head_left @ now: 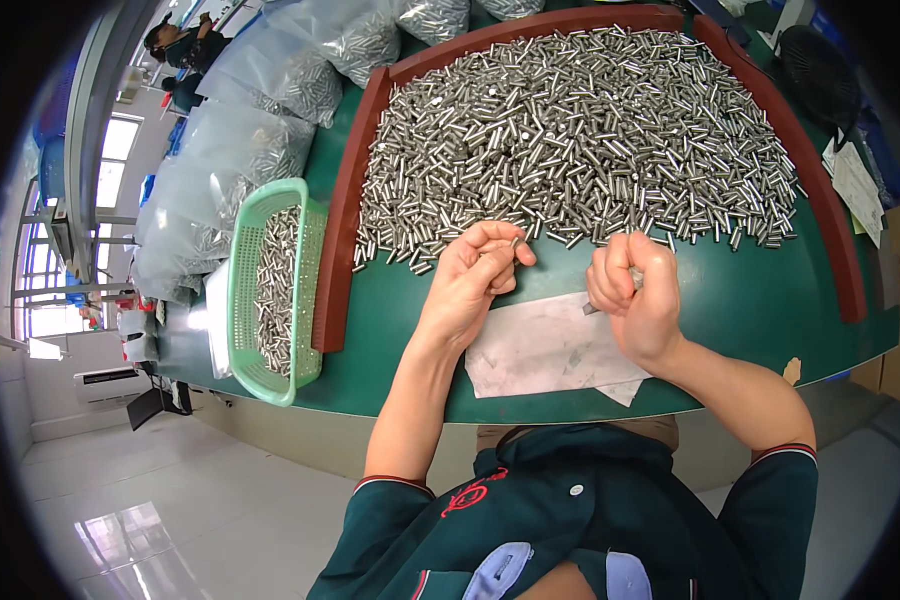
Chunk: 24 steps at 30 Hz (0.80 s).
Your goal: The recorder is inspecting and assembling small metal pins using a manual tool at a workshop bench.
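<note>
My left hand [478,275] is closed in a pinch at the near edge of a big heap of short metal pins [580,140]. The end of one metal pin [516,243] shows between its thumb and fingers. To the right, my right hand [638,298] is curled into a fist, with grey metal pins [590,308] poking out beside its fingers. Whatever else lies inside that fist is hidden. Below and between both hands a smudged pale cloth [540,350] lies flat on the green tabletop [750,290].
Dark red wooden rails [342,240] frame the heap on three sides. Left of them stands a light green plastic basket [308,300] holding more pins. Clear bags of pins [225,150] line the far left. A black fan [818,75] and papers [855,190] sit at right.
</note>
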{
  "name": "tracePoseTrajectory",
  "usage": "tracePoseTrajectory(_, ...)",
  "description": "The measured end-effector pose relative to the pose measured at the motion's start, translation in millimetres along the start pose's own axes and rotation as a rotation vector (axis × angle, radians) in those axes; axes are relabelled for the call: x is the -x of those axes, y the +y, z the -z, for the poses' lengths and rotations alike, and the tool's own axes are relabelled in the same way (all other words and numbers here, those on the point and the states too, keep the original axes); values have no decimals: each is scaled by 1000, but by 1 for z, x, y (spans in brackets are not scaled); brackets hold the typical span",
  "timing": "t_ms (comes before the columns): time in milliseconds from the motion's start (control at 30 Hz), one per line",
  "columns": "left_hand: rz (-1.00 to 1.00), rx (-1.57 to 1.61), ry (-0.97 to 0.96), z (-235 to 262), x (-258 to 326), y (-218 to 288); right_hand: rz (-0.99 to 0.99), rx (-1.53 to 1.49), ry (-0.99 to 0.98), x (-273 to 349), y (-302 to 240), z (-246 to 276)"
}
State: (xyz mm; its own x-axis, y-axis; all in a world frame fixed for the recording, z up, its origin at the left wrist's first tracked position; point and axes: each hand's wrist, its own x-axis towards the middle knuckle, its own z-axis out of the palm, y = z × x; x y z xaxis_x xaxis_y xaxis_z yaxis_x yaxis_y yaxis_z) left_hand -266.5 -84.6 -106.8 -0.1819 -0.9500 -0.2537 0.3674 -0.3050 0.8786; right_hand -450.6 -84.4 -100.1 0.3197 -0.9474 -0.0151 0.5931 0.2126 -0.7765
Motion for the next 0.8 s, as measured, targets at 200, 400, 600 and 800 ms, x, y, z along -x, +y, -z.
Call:
tracePoseTrajectory(200,23,14,12,-3,0,1,-1,10,-3,1,-1,1)
tracePoseTrajectory(400,24,43,15,-3,3,3,-6,7,-5,2,-1,0)
tracePoseTrajectory(600,11,-417,-70,-20,20,-1,-11,-26,4,1,0,2)
tracePoseTrajectory(800,-136,-1094,-116,-49,37,-9,-11,42,20,0,1,1)
